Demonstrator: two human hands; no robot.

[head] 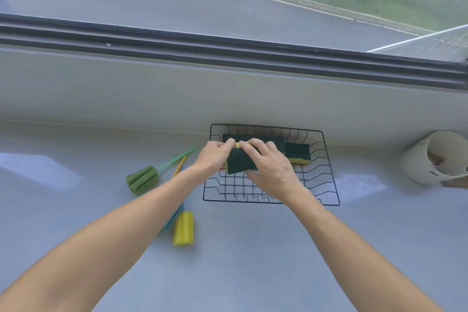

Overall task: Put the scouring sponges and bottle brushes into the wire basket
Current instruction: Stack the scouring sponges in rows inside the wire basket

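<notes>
Worktop (pixel 253 248) pale and wide under the window, wire basket (pixel 326 167) at its back edge. Inside the basket, two scouring sponges (pixel 297 153) along the far wall. Over the basket's left half, a third sponge (pixel 240 162), long axis tilted, gripped by both hands: left hand (pixel 214 156) fingers (pixel 228 143) pinching its top edge, right hand (pixel 271 167) clasping it. Left of the basket, green bottle brush (pixel 141 178) and yellow bottle brush (pixel 182 228), nearer the left hand.

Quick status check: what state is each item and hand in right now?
Wire basket: upright on the counter, partly filled.
Held sponge: gripped by both hands over the basket.
Sponges in basket: lying flat at the far side.
Green brush: on counter, outside basket.
Yellow brush: on counter, outside basket.
Left hand: closed on sponge.
Right hand: closed on sponge.
Cup: tipped on its side.
</notes>
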